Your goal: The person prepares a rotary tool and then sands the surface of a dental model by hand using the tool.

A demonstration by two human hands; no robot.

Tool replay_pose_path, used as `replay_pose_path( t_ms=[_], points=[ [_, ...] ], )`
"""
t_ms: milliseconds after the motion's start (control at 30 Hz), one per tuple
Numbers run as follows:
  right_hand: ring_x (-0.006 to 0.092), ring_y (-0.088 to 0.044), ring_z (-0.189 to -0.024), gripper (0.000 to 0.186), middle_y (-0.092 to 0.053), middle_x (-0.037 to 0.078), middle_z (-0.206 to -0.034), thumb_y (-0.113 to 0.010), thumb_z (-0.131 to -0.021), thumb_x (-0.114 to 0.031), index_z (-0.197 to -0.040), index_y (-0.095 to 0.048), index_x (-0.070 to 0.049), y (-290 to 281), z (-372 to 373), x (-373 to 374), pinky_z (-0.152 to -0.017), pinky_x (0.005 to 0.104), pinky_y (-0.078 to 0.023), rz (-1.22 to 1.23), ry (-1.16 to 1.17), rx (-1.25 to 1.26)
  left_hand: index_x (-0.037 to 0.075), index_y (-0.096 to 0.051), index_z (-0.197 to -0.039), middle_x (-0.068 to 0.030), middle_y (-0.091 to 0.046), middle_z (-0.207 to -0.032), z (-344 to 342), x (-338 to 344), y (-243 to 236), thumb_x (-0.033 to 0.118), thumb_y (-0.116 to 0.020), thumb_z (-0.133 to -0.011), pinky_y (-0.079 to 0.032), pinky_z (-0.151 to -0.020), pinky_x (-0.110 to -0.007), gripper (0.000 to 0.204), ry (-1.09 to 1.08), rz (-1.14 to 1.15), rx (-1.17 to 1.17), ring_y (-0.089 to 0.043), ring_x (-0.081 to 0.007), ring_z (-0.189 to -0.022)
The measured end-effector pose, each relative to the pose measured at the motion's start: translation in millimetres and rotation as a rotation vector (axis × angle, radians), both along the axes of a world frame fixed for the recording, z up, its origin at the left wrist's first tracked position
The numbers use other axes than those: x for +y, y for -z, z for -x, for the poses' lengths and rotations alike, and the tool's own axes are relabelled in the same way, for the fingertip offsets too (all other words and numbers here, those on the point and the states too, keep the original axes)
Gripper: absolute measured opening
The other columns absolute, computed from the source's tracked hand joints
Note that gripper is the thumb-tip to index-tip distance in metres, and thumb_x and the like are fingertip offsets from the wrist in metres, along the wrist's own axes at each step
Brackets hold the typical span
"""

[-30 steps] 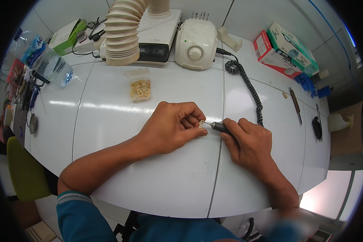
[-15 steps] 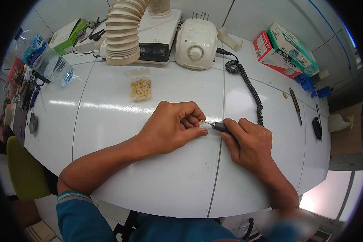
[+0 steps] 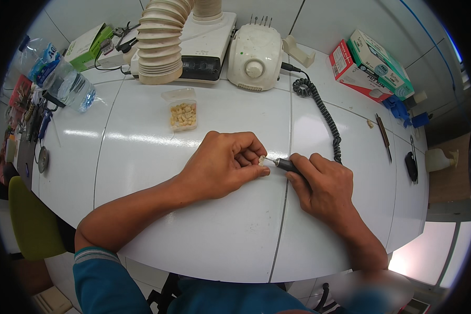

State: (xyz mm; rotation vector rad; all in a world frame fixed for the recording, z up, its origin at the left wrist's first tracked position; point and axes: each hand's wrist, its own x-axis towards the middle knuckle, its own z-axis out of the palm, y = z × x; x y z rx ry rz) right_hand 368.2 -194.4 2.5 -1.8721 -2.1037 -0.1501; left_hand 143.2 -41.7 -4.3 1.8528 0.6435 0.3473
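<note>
My left hand (image 3: 220, 165) holds a small pale tooth-like piece (image 3: 261, 160) between thumb and fingertips, over the middle of the white tiled table (image 3: 183, 235). My right hand (image 3: 324, 186) grips a dark rotary handpiece (image 3: 284, 164), its thin metal tip touching or very close to the piece. A coiled black cord (image 3: 331, 131) runs from the handpiece side up to a white control unit (image 3: 254, 55) with a knob and several burs on top. Beyond my left hand lies an open clear box (image 3: 182, 116) of several yellowish tooth-like pieces.
A white extraction unit (image 3: 199, 36) with ribbed hose (image 3: 159, 44) stands behind. At left are plastic bottles (image 3: 68, 86), a green box (image 3: 86, 49) and tools. At right lie stacked boxes (image 3: 369, 65), a slim tool (image 3: 383, 137) and black-handled tool (image 3: 412, 166). A green chair (image 3: 29, 220) is beside the table.
</note>
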Motion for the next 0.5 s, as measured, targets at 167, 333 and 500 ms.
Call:
replay_pose_path(
  t_ms=[167, 333, 500],
  points=[
    [0.0204, -0.054, -0.055, 0.027, -0.054, 0.002, -0.074, -0.084, -0.097, -0.032, -0.118, -0.078, -0.015, 0.3, -0.2, -0.2, -0.052, 0.0382, -0.042, -0.003, 0.0, 0.0, 0.0, -0.079, -0.113, -0.0039, -0.078, -0.093, -0.3, 0.0, 0.2, 0.021, -0.092, -0.095, -0.057, -0.074, -0.022, 0.031, -0.003, 0.015, 0.007, -0.07, -0.0076, -0.085],
    [0.0204, -0.054, -0.055, 0.027, -0.054, 0.002, -0.074, -0.084, -0.096, -0.032, -0.117, -0.078, -0.015, 0.4, 0.2, -0.6, -0.053, 0.0383, -0.043, -0.005, 0.004, 0.007, 0.0, -0.079, -0.113, -0.004, -0.078, -0.093, -0.3, -0.4, 0.4, 0.021, -0.093, -0.094, -0.057, -0.075, -0.022, 0.031, -0.004, 0.012, 0.01, -0.07, -0.0077, -0.085],
    [0.0204, -0.054, -0.056, 0.028, -0.053, 0.002, -0.074, -0.084, -0.097, -0.032, -0.118, -0.078, -0.015, -0.4, 0.5, -0.4, -0.053, 0.0382, -0.043, -0.002, 0.006, -0.003, 0.0, -0.079, -0.113, -0.0044, -0.078, -0.093, -0.4, -0.4, -0.4, 0.021, -0.093, -0.094, -0.057, -0.075, -0.022, 0.031, 0.0, 0.012, 0.005, -0.071, -0.0079, -0.085]
  ],
)
